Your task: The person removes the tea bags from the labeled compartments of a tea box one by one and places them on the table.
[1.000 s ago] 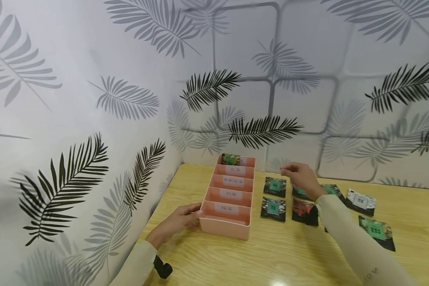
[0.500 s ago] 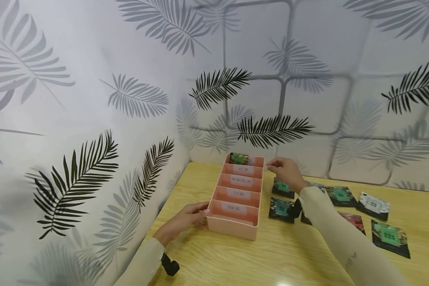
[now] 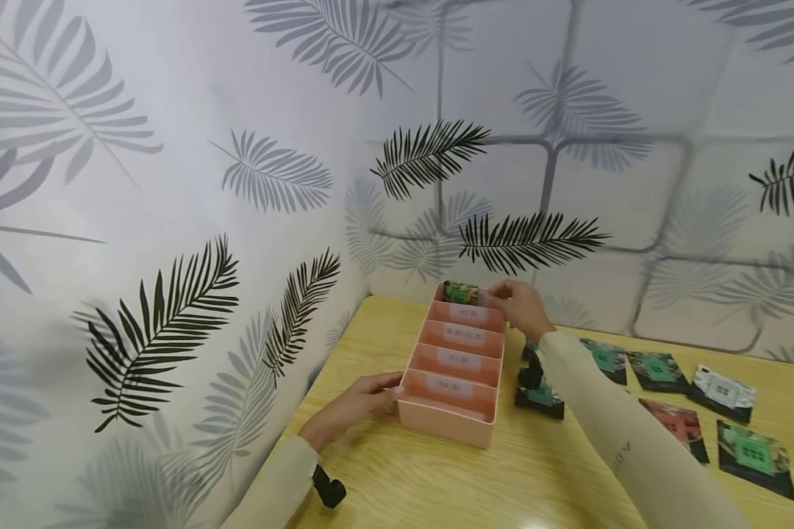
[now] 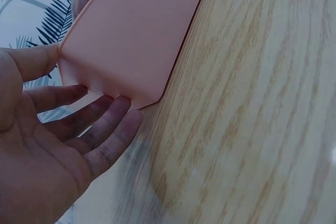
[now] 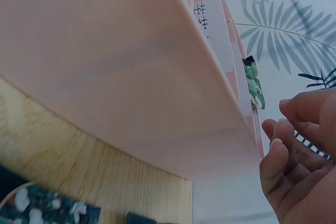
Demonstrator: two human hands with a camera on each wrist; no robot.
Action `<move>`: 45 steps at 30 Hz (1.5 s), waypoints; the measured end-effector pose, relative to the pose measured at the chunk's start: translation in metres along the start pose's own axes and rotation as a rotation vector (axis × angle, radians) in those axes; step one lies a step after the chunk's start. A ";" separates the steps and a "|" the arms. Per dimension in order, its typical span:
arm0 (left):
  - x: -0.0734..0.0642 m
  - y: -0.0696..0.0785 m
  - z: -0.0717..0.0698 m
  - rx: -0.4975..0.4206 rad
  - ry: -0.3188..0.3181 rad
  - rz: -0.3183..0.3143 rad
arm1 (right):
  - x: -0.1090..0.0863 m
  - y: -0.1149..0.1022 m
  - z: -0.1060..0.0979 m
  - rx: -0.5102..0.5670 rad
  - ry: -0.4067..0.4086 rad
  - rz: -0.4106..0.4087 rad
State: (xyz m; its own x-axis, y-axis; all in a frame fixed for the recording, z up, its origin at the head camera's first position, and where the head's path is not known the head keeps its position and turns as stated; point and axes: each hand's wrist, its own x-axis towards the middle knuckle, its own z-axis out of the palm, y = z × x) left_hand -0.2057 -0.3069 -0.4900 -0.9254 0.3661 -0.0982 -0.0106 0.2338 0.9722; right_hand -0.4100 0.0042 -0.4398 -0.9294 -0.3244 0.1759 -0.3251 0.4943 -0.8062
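A pink divided box [image 3: 446, 422] with a labelled compartment in each row stands on the wooden table. One dark-and-green tea packet [image 3: 462, 292] stands upright in its farthest compartment. My left hand [image 3: 359, 405] rests at the box's near left corner; in the left wrist view the thumb touches the rim and relaxed fingertips [image 4: 126, 103] press the outer wall. My right hand [image 3: 521, 307] is at the far right corner, fingertips right at the rim. The right wrist view shows its fingers [image 5: 273, 161] loosely bent, with a gap between thumb and forefinger and nothing seen in it.
Several tea packets lie flat to the right of the box, among them a red one [image 3: 676, 425], a white one [image 3: 723, 393] and a green one [image 3: 754, 455]. My right forearm [image 3: 609, 411] covers part of them. A leaf-patterned wall covering [image 3: 536, 184] rises behind the table.
My right hand has moved left from above the packets to the box's far right corner. My left hand stays at the near corner. The head view has shifted to the right.
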 end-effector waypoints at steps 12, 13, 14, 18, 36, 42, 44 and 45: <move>0.000 -0.001 0.001 -0.026 0.012 -0.009 | 0.032 -0.002 0.020 -0.029 -0.038 0.049; 0.000 0.000 0.001 -0.024 0.011 -0.009 | 0.034 -0.003 0.022 -0.035 -0.046 0.053; 0.000 0.000 0.000 -0.021 0.010 -0.009 | 0.037 -0.004 0.022 -0.040 -0.054 0.056; 0.001 0.004 0.000 -0.012 0.002 -0.002 | 0.040 -0.009 0.022 -0.068 -0.056 0.041; -0.002 0.006 0.000 -0.019 0.016 -0.008 | 0.041 -0.015 0.025 -0.289 -0.195 -0.069; -0.001 0.004 0.001 -0.019 0.015 -0.001 | 0.038 -0.013 0.022 -0.276 -0.161 -0.076; -0.001 0.002 0.000 -0.020 0.018 -0.005 | 0.037 -0.013 0.022 -0.262 -0.152 -0.070; -0.001 0.002 0.000 -0.023 0.020 -0.009 | 0.037 -0.013 0.022 -0.250 -0.145 -0.063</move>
State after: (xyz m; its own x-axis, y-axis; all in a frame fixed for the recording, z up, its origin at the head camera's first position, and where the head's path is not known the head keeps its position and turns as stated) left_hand -0.2050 -0.3066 -0.4878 -0.9325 0.3463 -0.1025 -0.0272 0.2157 0.9761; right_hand -0.4363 -0.0316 -0.4351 -0.8770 -0.4641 0.1244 -0.4315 0.6468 -0.6289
